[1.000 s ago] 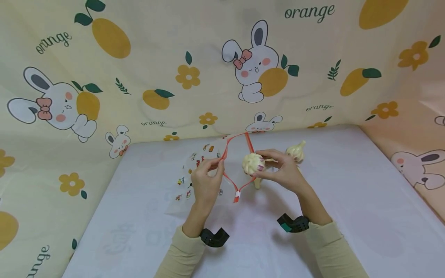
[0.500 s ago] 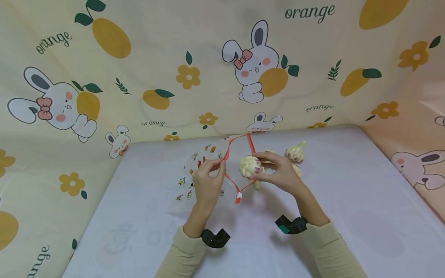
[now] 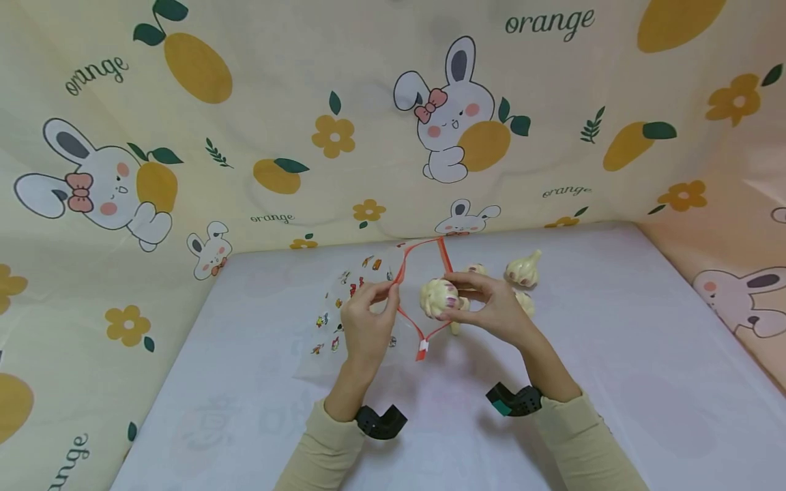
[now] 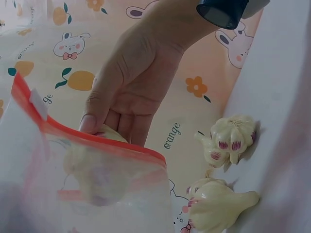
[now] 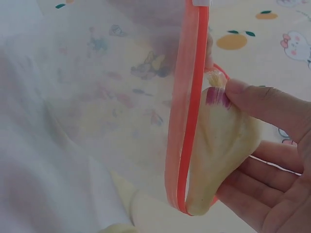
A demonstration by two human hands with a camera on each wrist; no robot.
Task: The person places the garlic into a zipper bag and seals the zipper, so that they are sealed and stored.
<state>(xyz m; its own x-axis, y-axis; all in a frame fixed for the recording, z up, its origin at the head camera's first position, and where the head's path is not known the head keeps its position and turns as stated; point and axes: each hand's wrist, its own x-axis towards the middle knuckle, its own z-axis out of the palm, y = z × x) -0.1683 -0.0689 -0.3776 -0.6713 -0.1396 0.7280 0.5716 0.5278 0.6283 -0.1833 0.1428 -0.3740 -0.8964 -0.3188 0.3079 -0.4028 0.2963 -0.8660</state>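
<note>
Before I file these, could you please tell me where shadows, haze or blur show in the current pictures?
Head view: soft shadows on the table; right wrist view: the held garlic fairly clear, prints on the bag blurred; left wrist view: dim, the same garlic hazy through the bag.

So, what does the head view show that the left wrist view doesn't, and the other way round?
Head view only: the left hand, pinching the bag at its red rim, and the black device on that wrist.

Left wrist view only: the palm side of the right hand, and the held garlic showing through the bag's cloudy side.

Both: the right hand gripping that garlic, the bag's red rim, loose garlic on the table, and the rabbit-print backdrop.
</note>
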